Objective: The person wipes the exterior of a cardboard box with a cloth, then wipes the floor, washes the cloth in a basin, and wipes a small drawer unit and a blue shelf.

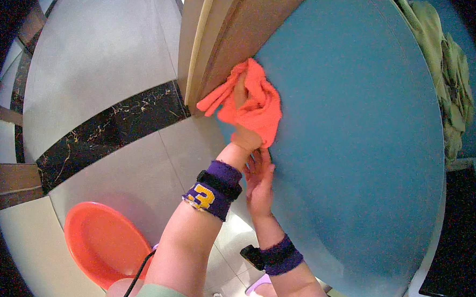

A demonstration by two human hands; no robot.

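Note:
My left hand (pixel 247 140), blurred and partly covered, grips a bright orange-red cloth (pixel 262 107). The cloth is bunched and spread against the corner where a broad blue panel (pixel 353 122) meets a brown door frame (pixel 224 40). Just below it, my right hand (pixel 260 183) has its fingers apart and curved, with their tips close to the cloth's lower corner; whether they touch it is unclear. Purple wristbands with black straps circle both my wrists, and the left wristband (pixel 214 190) bears a yellow numeral.
An orange-red plastic basin (pixel 109 240) stands on the tiled floor (pixel 142 173) at lower left. A black marble threshold strip (pixel 111 123) crosses the floor. Green fabric (pixel 439 65) hangs at the far right. A black cord (pixel 134 281) runs by my left arm, and a purple slipper (pixel 257 282) shows below.

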